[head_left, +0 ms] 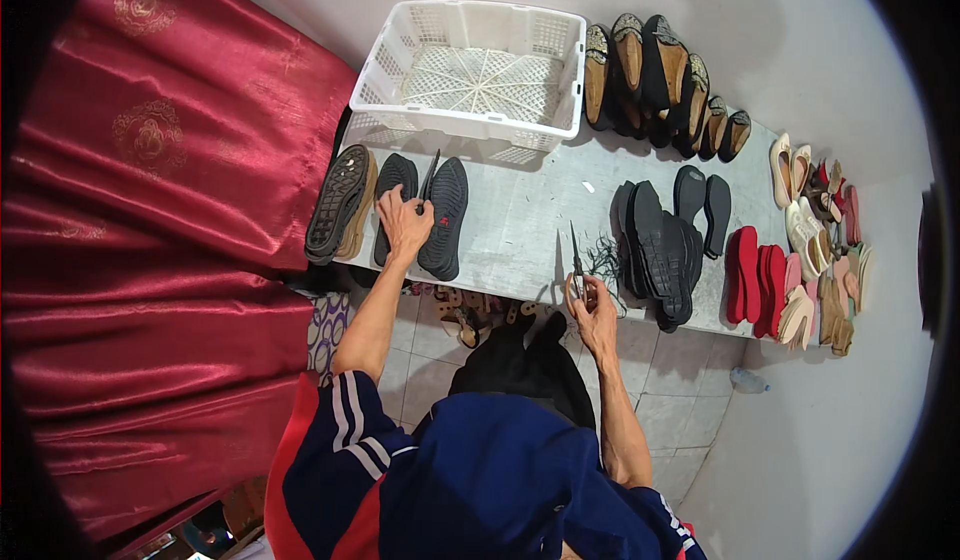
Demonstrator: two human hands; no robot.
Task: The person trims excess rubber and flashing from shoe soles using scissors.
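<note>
My left hand (404,222) rests on a row of black shoe soles (445,218) at the left end of the grey table (520,220), fingers closing on a thin sole standing between them. At the table's near edge my right hand (590,305) grips a pair of scissors (577,260), blades pointing up and away from me. Dark trimmings (603,257) lie just right of the scissors. A thicker treaded sole (340,203) stands at the far left of the row.
A white plastic basket (480,65) sits at the table's far left. Black soles (665,240), red soles (748,275) and beige and dark shoes (660,75) fill the right side. A red satin curtain (150,240) hangs on the left. Tiled floor lies below.
</note>
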